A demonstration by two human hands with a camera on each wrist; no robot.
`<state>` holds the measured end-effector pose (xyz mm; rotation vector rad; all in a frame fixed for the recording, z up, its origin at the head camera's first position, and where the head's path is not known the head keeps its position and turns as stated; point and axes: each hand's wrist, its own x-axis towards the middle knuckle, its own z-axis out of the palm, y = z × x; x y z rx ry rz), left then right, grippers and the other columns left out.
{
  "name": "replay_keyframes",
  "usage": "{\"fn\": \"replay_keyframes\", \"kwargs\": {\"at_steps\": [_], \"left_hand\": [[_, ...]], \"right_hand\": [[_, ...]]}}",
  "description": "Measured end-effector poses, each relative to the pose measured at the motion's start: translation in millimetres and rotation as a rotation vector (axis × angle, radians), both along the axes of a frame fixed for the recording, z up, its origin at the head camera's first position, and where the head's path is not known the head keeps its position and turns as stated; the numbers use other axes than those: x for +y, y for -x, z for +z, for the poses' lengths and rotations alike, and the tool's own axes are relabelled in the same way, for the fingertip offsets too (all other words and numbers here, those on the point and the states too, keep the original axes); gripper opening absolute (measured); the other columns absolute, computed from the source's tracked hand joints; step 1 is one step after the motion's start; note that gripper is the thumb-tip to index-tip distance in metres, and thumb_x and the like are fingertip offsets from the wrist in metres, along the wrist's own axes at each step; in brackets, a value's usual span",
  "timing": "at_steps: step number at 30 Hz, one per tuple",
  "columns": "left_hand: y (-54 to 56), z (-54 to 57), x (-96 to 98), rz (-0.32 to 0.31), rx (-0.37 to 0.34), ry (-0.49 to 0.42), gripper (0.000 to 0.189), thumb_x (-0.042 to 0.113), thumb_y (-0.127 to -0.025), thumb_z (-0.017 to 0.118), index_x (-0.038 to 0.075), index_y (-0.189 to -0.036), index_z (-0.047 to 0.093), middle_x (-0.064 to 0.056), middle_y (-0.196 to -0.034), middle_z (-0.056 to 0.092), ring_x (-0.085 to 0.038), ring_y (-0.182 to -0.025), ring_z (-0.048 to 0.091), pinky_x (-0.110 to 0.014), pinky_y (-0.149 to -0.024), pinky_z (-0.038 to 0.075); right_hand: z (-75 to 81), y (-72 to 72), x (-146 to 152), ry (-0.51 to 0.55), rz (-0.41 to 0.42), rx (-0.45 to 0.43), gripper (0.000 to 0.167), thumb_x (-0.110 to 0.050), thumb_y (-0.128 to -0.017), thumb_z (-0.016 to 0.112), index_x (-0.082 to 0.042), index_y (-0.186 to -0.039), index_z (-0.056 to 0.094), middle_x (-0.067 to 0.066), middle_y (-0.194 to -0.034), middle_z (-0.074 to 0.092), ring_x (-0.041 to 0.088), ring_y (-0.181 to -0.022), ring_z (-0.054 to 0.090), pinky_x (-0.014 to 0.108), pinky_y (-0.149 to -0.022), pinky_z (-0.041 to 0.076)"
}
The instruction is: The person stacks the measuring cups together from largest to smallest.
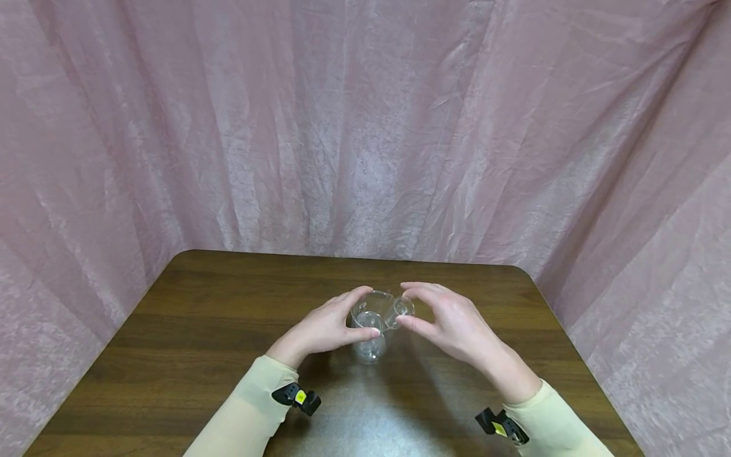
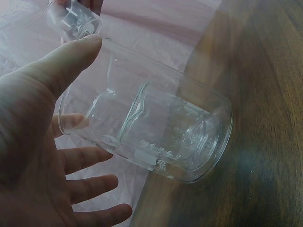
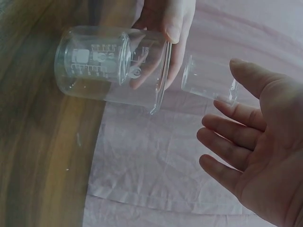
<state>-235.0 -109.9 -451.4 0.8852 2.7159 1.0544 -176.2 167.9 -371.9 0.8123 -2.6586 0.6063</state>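
A large glass beaker [image 1: 371,353] stands upright on the table, and my left hand [image 1: 327,325] holds its rim between thumb and fingers. Inside it sits a smaller beaker [image 3: 97,61] with white printed markings. Beside the large beaker's rim on the right, a third, smallest beaker [image 3: 208,81] is held up off the table, tilted. My right hand [image 1: 451,320] pinches this one between thumb and forefinger, the other fingers spread apart in the right wrist view. In the left wrist view the smallest beaker [image 2: 80,22] appears behind the left thumb.
The brown wooden table [image 1: 228,304] has rounded far corners. Pink crushed-velvet curtain [image 1: 365,139] hangs behind it and along both sides. A small black device with a yellow mark is strapped on each wrist [image 1: 297,398].
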Motion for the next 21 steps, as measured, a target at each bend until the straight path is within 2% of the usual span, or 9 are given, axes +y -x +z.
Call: {"fn": "replay_keyframes", "kwargs": {"at_steps": [4,11,21], "left_hand": [[0.5,-0.4,0.0,0.004,0.002,0.004,0.092,0.068,-0.094,0.080,0.029,-0.168,0.043,-0.005,-0.164,0.055,-0.033,-0.146,0.054,-0.064,-0.112,0.048],[0.3,-0.1,0.0,0.007,-0.003,0.007,0.093,0.069,-0.093,0.079,0.028,-0.168,0.043,-0.003,-0.164,0.054,-0.033,-0.147,0.053,-0.064,-0.112,0.048],[0.1,0.9,0.1,0.005,-0.017,0.003,0.092,0.069,-0.094,0.079,0.030,-0.168,0.042,-0.003,-0.164,0.054,-0.033,-0.148,0.052,-0.064,-0.114,0.047]], "right_hand": [[-1.5,1.9,-2,0.016,-0.018,0.017,0.038,-0.039,-0.097,0.087,-0.017,-0.128,0.079,-0.001,-0.145,0.072,0.023,-0.131,0.069,0.051,-0.104,0.057],[-2.5,4.8,-4,0.039,-0.043,0.029,0.032,-0.039,-0.099,0.086,-0.019,-0.123,0.079,-0.002,-0.143,0.073,0.023,-0.130,0.070,0.052,-0.102,0.058],[-1.7,9.8,-12,0.043,-0.078,0.029,0.039,-0.042,-0.099,0.085,-0.017,-0.129,0.078,-0.003,-0.140,0.074,0.023,-0.130,0.070,0.051,-0.103,0.058]]}}
